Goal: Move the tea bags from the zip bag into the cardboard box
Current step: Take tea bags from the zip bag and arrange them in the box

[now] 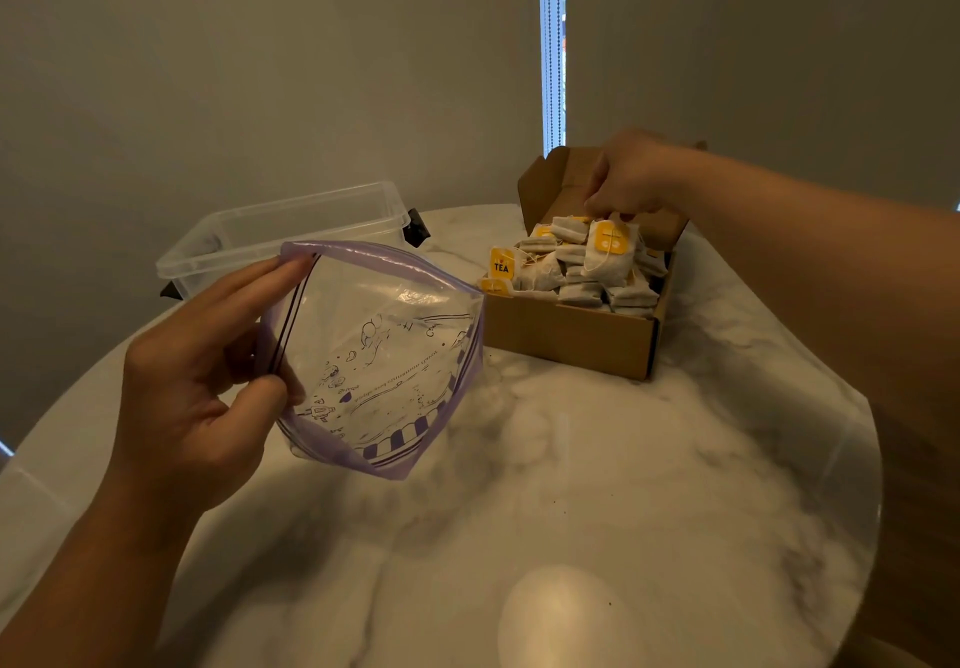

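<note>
Right now we are pinching one tea bag (607, 257) by its top edge with our right hand (631, 181), fingers curled down over it. It is hanging just above the heap of tea bags (566, 278) that is filling the cardboard box (571, 337). Our left hand (202, 387) is gripping the zip bag (384, 355) at its mouth, thumb and fingers pinching one lip so the opening is gaping toward us. The bag is looking empty, so we are judging the transfer nearly done.

Doing it well: we are reckoning the release should come low, over a hollow in the pile. The near left rim is a poor spot, since tagged bags are already leaning over that edge. Strings are crossing the heap, so opening the fingers fully should stop a string dragging a neighbour out. A light press afterward may be needed before the flap can close.

Materials:
- The tea bags are showing as soft, pale grey paper pillows, each with a thin string and a square yellow tag.
- The box is plain brown corrugated card, shallow and rectangular, its lid flap standing up behind.
- The zip bag is thin, crinkled clear film with a purple seal and printed doodles.
- The box is sitting on a round, glossy, marble-patterned desk (597, 485).
- A clear plastic tub (291, 231) with black clips is sitting behind the zip bag.
</note>
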Motion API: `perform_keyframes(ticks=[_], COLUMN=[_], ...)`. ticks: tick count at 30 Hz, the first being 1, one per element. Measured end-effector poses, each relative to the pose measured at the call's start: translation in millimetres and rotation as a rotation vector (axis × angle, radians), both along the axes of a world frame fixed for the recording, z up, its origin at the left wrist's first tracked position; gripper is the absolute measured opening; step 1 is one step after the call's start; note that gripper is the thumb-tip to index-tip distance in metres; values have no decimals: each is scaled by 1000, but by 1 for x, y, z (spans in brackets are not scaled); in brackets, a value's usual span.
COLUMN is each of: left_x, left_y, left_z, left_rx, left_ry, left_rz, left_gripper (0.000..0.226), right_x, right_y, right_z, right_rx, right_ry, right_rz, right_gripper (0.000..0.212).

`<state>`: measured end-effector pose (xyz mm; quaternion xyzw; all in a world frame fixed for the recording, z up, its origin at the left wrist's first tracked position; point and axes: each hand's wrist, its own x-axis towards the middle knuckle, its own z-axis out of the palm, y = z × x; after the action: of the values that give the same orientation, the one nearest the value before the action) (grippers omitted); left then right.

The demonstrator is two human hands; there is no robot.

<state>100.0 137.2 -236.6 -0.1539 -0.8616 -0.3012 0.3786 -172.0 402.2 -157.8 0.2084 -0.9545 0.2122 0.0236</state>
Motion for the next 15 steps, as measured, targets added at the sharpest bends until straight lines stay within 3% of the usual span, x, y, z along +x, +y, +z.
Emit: perform_keyframes(ticks=[5,9,15], left_x=[0,0,1], left_y=[1,5,9], left_z=[1,2,4], left_rx=[-1,11,-28], left_ry=[6,25,45], left_rz=[-3,-26,-2], left_gripper=[67,63,60], right_x=[2,22,87], right_y=[2,0,-2], right_z=[4,12,18], right_rx=[-69,-188,-313], right_ry=[204,366,402], right_rz=[-58,19,153], right_gripper=[17,17,14])
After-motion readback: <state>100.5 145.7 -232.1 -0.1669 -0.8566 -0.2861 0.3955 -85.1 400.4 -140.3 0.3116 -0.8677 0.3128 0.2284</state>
